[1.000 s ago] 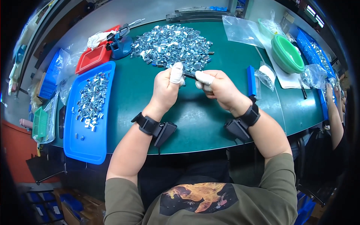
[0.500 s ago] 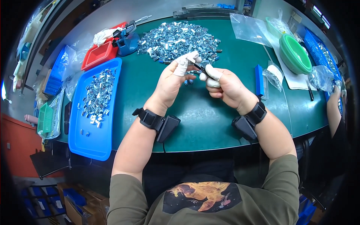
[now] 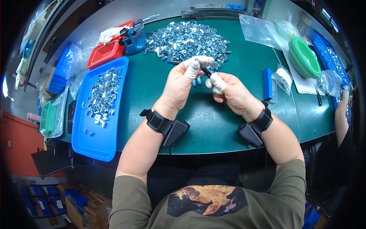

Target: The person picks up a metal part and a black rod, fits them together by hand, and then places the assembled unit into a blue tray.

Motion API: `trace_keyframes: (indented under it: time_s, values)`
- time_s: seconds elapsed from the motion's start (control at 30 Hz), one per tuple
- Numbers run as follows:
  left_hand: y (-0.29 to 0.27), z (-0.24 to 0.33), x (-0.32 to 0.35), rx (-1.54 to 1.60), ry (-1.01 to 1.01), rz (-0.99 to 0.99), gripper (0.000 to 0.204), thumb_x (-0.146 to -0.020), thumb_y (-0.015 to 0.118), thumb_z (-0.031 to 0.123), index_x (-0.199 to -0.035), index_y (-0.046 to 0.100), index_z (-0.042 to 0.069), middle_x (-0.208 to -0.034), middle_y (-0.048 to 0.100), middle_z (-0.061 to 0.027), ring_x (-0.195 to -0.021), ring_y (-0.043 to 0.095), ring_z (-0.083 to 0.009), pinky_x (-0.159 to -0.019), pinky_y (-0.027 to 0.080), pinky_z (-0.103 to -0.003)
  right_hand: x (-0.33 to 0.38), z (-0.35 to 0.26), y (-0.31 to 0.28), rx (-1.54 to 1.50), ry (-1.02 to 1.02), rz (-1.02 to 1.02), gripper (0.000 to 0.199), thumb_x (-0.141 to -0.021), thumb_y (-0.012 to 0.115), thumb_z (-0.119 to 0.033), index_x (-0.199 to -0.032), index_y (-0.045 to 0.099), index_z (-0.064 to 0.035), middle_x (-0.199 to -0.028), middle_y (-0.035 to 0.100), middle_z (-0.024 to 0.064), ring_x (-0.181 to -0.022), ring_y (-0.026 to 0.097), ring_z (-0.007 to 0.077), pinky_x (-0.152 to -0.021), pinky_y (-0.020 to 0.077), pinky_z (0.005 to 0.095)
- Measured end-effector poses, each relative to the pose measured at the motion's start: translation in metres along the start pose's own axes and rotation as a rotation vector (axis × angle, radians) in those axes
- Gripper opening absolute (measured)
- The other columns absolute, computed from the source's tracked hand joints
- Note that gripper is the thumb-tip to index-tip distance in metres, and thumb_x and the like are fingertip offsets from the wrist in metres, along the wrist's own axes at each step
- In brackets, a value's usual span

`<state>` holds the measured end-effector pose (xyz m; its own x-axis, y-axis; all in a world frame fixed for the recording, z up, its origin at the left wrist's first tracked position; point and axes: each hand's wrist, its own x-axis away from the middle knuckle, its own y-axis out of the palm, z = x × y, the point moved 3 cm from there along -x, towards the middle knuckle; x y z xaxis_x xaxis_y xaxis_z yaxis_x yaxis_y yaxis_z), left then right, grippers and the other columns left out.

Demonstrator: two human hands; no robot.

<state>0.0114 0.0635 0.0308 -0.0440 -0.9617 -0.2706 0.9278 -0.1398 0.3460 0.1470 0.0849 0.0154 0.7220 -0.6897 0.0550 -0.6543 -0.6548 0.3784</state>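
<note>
Both hands meet over the green table, just on the near side of a heap of small shiny metal pieces (image 3: 187, 40). White covers wrap several fingertips. My left hand (image 3: 181, 82) is closed in a pinch, its index finger stretched across to the right; whatever sits between the fingertips is too small and hidden to name. My right hand (image 3: 232, 91) is closed round a slim black pen-like tool (image 3: 206, 71), whose far end reaches my left fingertips. A few loose metal pieces (image 3: 197, 81) lie on the table beneath, partly covered by the hands.
To the left, a blue tray (image 3: 81, 133) holds more metal pieces. Behind it stand a red bin (image 3: 105, 55) and a blue tape dispenser (image 3: 134, 44). At right are a narrow blue box (image 3: 268, 84), green bowls (image 3: 303, 57), plastic bags (image 3: 283, 78) and another person's arm (image 3: 342, 118).
The whole view has shifted slightly. My left index finger now stretches further over the black tool, and the tool's visible part is shorter. Both hands stay close together.
</note>
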Motion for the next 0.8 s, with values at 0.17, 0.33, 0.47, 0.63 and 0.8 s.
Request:
trace_keyframes:
  time_s: [0.17, 0.33, 0.47, 0.63, 0.8]
  values:
    - [0.007, 0.001, 0.003, -0.001, 0.062, 0.086, 0.028, -0.086, 0.05, 0.028, -0.1, 0.059, 0.006, -0.099, 0.061, -0.0029, -0.091, 0.052, -0.0076, -0.076, 0.039, -0.021, 0.002, -0.001, 0.004, 0.144, -0.087, 0.101, 0.021, -0.089, 0.047, -0.026, -0.082, 0.054, -0.0066, -0.068, 0.047, -0.0043, -0.054, 0.036, 0.0017, -0.048, 0.0315, 0.017]
    - [0.012, 0.001, 0.006, 0.003, 0.088, 0.166, 0.033, -0.084, 0.053, 0.029, -0.106, 0.055, 0.004, -0.105, 0.058, -0.0074, -0.095, 0.051, -0.0138, -0.083, 0.037, -0.028, 0.003, -0.008, 0.007, 0.3, -0.209, 0.14, 0.023, -0.089, 0.045, -0.026, -0.081, 0.054, -0.0065, -0.067, 0.046, -0.0046, -0.054, 0.035, 0.002, -0.047, 0.0311, 0.0173]
    - [0.012, 0.01, 0.004, 0.143, 0.018, 0.099, 0.034, -0.084, 0.053, 0.03, -0.106, 0.054, 0.004, -0.105, 0.057, -0.0085, -0.097, 0.051, -0.0147, -0.084, 0.038, -0.028, 0.004, -0.011, 0.002, 0.049, 0.023, -0.022, 0.025, -0.089, 0.046, -0.029, -0.082, 0.053, -0.0061, -0.064, 0.044, -0.0046, -0.053, 0.034, 0.003, -0.046, 0.03, 0.0176]
    - [0.01, 0.016, 0.002, 0.127, -0.041, -0.141, 0.032, -0.085, 0.052, 0.029, -0.103, 0.056, 0.004, -0.104, 0.058, -0.0081, -0.098, 0.052, -0.0149, -0.083, 0.039, -0.028, 0.006, -0.004, 0.0, -0.233, 0.21, -0.293, 0.026, -0.088, 0.046, -0.032, -0.083, 0.053, -0.0068, -0.062, 0.041, -0.0049, -0.052, 0.033, 0.0042, -0.045, 0.0295, 0.0183]
    - [0.01, 0.016, 0.004, 0.026, 0.059, -0.107, 0.027, -0.087, 0.049, 0.025, -0.099, 0.059, 0.003, -0.098, 0.06, -0.0056, -0.092, 0.053, -0.0126, -0.079, 0.04, -0.025, 0.005, -0.003, 0.007, -0.055, 0.07, -0.124, 0.026, -0.088, 0.046, -0.033, -0.083, 0.053, -0.0076, -0.062, 0.041, -0.0051, -0.053, 0.034, 0.0043, -0.048, 0.031, 0.019]
